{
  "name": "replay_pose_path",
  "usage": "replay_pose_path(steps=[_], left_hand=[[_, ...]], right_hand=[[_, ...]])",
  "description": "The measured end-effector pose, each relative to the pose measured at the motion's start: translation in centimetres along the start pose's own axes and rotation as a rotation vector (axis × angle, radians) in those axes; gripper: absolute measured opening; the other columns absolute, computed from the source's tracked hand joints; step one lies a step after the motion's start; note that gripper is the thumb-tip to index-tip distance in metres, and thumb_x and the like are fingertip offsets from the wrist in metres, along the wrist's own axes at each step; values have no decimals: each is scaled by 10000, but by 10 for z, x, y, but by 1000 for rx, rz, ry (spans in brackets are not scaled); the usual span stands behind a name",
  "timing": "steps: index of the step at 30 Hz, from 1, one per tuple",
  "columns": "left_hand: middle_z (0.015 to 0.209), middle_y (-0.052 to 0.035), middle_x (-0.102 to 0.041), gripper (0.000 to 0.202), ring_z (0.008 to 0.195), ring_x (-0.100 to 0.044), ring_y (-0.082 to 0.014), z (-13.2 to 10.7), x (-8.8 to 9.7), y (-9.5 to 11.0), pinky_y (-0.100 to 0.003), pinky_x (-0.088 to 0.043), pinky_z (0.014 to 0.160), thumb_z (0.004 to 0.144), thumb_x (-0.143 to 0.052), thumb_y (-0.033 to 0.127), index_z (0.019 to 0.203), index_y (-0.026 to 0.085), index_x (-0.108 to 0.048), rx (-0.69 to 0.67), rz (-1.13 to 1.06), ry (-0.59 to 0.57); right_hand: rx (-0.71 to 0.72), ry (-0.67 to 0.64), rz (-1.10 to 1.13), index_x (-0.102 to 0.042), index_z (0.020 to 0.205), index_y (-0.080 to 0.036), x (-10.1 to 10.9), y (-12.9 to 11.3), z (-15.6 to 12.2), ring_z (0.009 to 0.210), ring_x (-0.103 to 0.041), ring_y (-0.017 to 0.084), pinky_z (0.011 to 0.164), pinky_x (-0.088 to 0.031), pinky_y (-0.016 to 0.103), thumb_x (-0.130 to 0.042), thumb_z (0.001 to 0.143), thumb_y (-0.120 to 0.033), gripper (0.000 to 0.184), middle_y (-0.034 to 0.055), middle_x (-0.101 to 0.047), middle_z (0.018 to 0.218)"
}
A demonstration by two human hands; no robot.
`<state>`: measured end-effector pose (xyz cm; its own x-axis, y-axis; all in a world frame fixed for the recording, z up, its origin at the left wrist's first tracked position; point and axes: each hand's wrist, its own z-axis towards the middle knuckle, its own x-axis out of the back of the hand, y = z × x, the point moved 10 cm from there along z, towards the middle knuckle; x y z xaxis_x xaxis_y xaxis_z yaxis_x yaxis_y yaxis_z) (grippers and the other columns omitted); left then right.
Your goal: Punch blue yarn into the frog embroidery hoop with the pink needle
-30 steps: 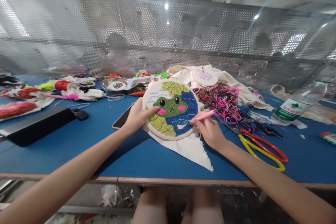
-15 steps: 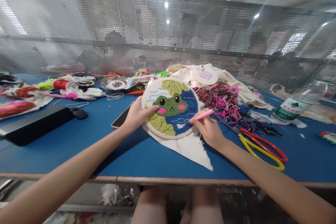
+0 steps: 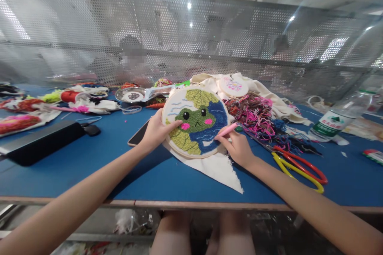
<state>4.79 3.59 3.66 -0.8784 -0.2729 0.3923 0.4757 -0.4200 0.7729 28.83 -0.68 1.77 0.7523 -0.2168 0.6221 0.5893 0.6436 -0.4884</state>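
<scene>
An embroidery hoop (image 3: 196,122) is held tilted up above the table, its cloth worked with a green frog face, yellow-green leaves and blue water. My left hand (image 3: 158,129) grips the hoop's left edge, thumb on the front; the other fingers are hidden behind it. My right hand (image 3: 237,147) pinches a pink punch needle (image 3: 228,130) at the lower right of the hoop. Its tip end is by a small white patch in the blue part. Loose white cloth (image 3: 221,171) hangs below the hoop toward the table.
Scissors (image 3: 299,169) with red and yellow handles lie right of my right hand. Behind them are tangled yarn (image 3: 254,113), a smaller hoop (image 3: 233,85) and a plastic bottle (image 3: 335,119). Left are a phone (image 3: 138,137), a black case (image 3: 44,141) and a metal dish (image 3: 131,95).
The pink punch needle has tilted more steeply, and my right hand has shifted slightly left. My left hand keeps its grip on the hoop, which has barely moved.
</scene>
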Motion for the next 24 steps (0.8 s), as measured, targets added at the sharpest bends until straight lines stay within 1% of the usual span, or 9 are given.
replay_pose_path(steps=[2, 4, 9, 15, 20, 24], left_hand=[[1077, -92, -645, 565, 985, -607, -277, 1, -1, -3, -396, -487, 844, 630, -720, 476, 1064, 163, -540, 18, 6, -6], [1073, -92, -646, 565, 982, -608, -277, 1, -1, -4, -394, -488, 838, 631, -718, 485, 1058, 159, -541, 23, 11, -7], [1078, -92, -646, 572, 981, -608, -280, 1, -1, -4, -400, -489, 838, 628, -719, 492, 1057, 159, -538, 28, 22, -8], [1076, -96, -648, 556, 987, -608, -286, 2, -1, -6, -415, -487, 850, 623, -720, 485, 1038, 159, -544, 42, 37, -6], [1082, -99, -648, 567, 982, -611, -288, 1, -1, -7, -417, -488, 845, 625, -717, 484, 1059, 165, -542, 38, 21, -7], [1087, -90, -643, 585, 999, -599, -278, -1, 0, 8, -397, -480, 859, 628, -721, 473, 1092, 166, -541, -27, 30, -4]], right_hand=[[-29, 39, 29, -552, 855, -202, 5, 2, -3, 733, -649, 182, 675, -491, 292, -479, 895, -339, 160, 60, -655, 873], [-26, 57, 59, -532, 876, -206, 7, 2, -5, 745, -647, 180, 680, -493, 289, -464, 903, -329, 143, 60, -647, 884], [-29, 69, 86, -516, 894, -206, 9, 5, -6, 787, -638, 186, 725, -490, 306, -455, 907, -320, 130, 56, -627, 888], [-20, 79, 95, -506, 896, -209, 10, 2, -6, 783, -637, 180, 721, -495, 301, -452, 909, -324, 128, 59, -627, 896], [-36, 51, 73, -520, 886, -209, 8, 1, -5, 755, -635, 182, 693, -496, 300, -465, 899, -323, 127, 58, -630, 886], [-50, -23, 122, -585, 826, -208, 0, 4, 1, 756, -627, 176, 664, -508, 293, -527, 863, -351, 158, 52, -638, 903]])
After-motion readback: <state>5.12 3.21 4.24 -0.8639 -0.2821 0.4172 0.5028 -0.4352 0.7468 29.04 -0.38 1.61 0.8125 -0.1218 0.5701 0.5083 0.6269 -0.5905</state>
